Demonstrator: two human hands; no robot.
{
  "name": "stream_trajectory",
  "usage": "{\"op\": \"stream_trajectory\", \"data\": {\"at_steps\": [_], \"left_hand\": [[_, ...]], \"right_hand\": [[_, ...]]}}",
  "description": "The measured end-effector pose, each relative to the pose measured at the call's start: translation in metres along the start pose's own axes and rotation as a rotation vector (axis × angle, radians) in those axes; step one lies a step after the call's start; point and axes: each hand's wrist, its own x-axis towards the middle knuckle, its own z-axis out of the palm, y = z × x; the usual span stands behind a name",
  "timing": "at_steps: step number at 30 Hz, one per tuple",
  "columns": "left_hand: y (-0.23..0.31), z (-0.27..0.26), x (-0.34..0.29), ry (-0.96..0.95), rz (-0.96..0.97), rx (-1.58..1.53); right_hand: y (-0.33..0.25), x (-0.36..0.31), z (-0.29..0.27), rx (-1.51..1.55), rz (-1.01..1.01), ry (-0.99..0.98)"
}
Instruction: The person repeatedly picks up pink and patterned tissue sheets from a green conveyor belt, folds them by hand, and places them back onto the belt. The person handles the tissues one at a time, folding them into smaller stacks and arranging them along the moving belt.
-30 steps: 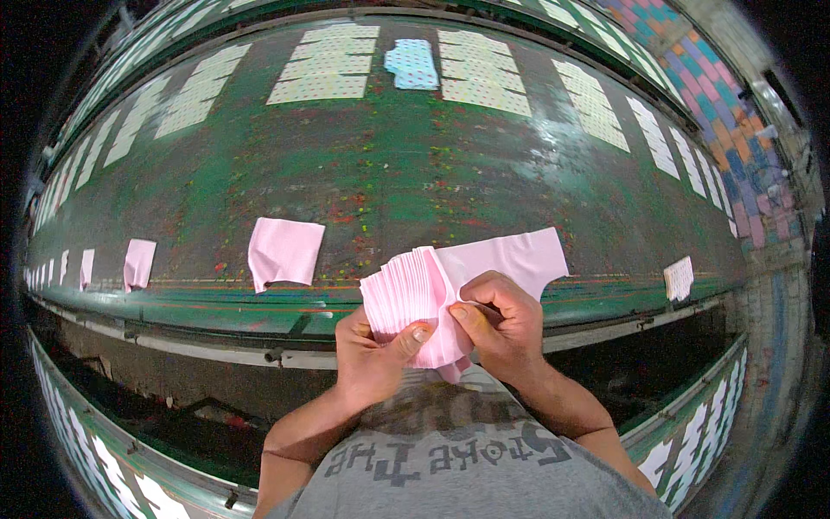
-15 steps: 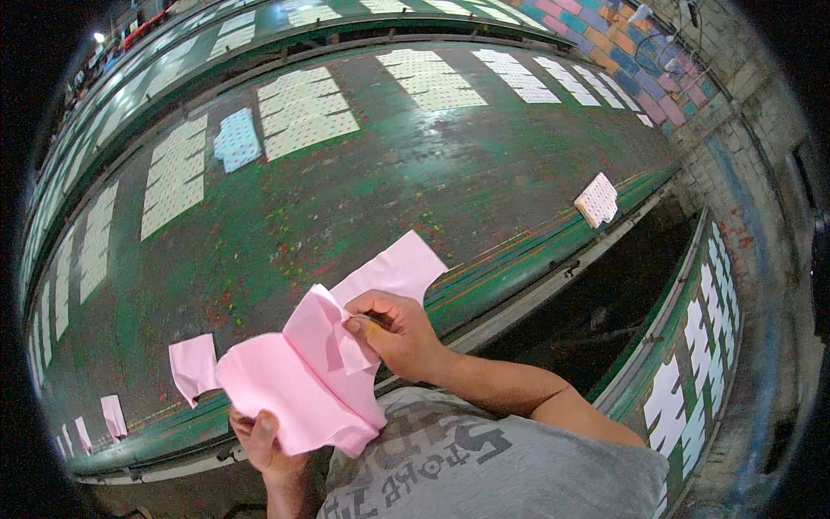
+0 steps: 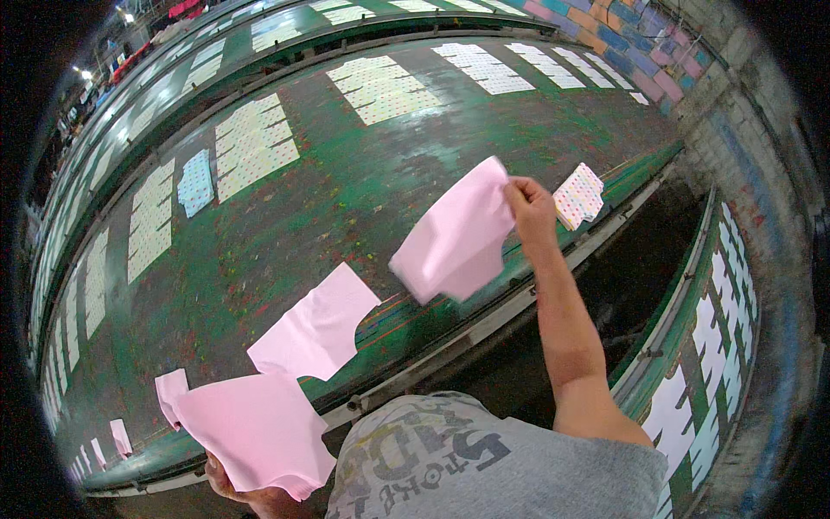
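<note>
My right hand [image 3: 530, 206] is closed in a pinch on the upper right corner of a pink fabric piece [image 3: 458, 238], which hangs slightly blurred above the long green table. Low at the left, my left hand [image 3: 238, 489] grips more pink cut fabric [image 3: 255, 428] from below; the cloth covers most of its fingers. Between the two hands another pink fabric panel [image 3: 320, 324] lies flat along the table's near edge. A smaller pink piece [image 3: 172, 394] lies just beyond the cloth in my left hand.
The green table [image 3: 346, 216] carries rows of pale dotted fabric panels [image 3: 380, 86] and a light blue dotted piece [image 3: 197, 183]. A dotted fabric stack [image 3: 579, 197] sits near its right edge. At right, past a dark gap, another table [image 3: 683, 406] bears white pieces.
My right hand has peeled a pink piece off the cloth in my left hand and carried it up and right, over the table. My left hand has shifted slightly left and down.
</note>
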Motion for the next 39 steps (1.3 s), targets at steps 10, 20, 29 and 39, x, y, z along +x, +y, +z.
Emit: {"op": "stream_trajectory", "data": {"at_steps": [10,20,29,39], "left_hand": [[-0.001,0.071,0.002,-0.083,-0.113,-0.026],[-0.037,0.144,0.024,-0.317,-0.298,-0.026],[-0.044,0.233,0.015,-0.218,-0.468,-0.119],[-0.090,0.396,-0.019,-0.281,-0.392,0.103]], "right_hand": [[0.103,-0.013,0.001,-0.475,-0.173,-0.001],[-0.018,-0.183,0.089,0.019,-0.220,-0.791],[-0.056,-0.166,0.051,0.227,-0.012,-0.567],[-0.096,-0.084,-0.036,0.029,-0.563,-0.562]]}}
